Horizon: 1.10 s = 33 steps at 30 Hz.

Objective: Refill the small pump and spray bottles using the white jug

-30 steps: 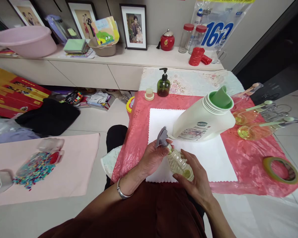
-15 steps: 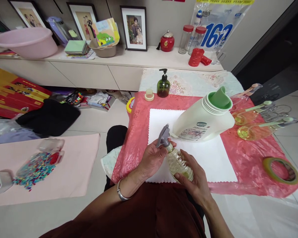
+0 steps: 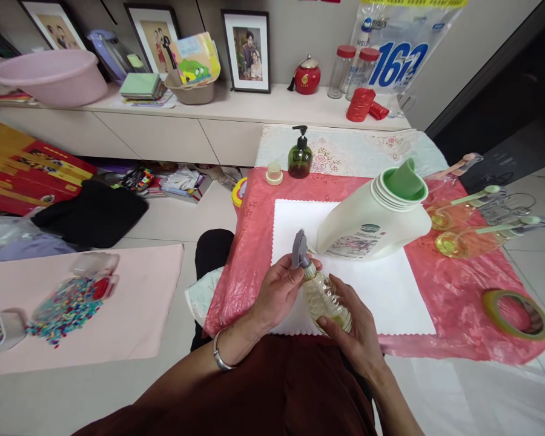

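Observation:
A clear spray bottle (image 3: 323, 297) with a grey trigger head (image 3: 300, 249) is held between my two hands, low over a white sheet (image 3: 295, 221). My left hand (image 3: 279, 290) is closed around the bottle's neck, fingers at the collar of the trigger head. Around the ribbed body wraps my right hand (image 3: 356, 327), thumb on the near side. Pale liquid shows inside the bottle. Just beyond stands a large white jug (image 3: 367, 224), its mouth open with a green spout (image 3: 407, 181). A green pump bottle (image 3: 300, 157) and a pale cap (image 3: 274, 174) are farther back.
Red plastic (image 3: 249, 272) covers the table. On the right lie a roll of tape (image 3: 493, 309) and glass vessels with yellow liquid (image 3: 452, 244). Left, a pink sheet (image 3: 149, 303) carries spilled coloured beads (image 3: 68, 315). A cabinet (image 3: 236, 112) runs along the back.
The grey trigger head has turned on the bottle's neck, its lever now facing more toward me. Both hands keep their hold; the view has shifted slightly.

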{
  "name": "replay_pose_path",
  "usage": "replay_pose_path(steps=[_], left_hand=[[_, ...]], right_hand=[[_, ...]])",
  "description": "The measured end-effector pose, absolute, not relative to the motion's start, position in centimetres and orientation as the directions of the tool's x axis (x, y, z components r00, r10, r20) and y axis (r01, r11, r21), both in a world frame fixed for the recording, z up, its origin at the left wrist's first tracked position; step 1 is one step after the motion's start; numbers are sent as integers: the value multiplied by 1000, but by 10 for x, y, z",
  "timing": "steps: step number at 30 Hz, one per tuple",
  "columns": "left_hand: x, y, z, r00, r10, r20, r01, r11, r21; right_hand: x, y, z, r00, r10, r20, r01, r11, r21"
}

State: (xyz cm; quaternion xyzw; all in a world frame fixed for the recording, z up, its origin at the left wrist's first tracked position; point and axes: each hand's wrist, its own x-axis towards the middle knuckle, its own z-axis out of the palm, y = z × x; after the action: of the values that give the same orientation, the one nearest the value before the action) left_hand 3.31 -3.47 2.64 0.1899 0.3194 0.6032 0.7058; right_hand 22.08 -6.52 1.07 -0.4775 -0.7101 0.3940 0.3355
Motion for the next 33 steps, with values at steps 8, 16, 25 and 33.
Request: replay_pose_path(steps=[8, 16, 25, 33], left_hand=[[31, -33, 22, 37, 954, -298, -722, 231, 652], [30, -37, 26, 46, 974, -223, -710, 189, 679], [24, -34, 24, 41, 963, -265, -692, 219, 688], [28, -36, 30, 63, 973, -224, -681, 205, 703]], right_hand=[[219, -66, 9, -335, 941, 49, 345, 170, -923], [215, -66, 8, -319, 947, 47, 343, 161, -926], [214, -67, 9, -334, 941, 56, 320, 169, -932], [213, -66, 8, -316, 947, 62, 336, 172, -926]])
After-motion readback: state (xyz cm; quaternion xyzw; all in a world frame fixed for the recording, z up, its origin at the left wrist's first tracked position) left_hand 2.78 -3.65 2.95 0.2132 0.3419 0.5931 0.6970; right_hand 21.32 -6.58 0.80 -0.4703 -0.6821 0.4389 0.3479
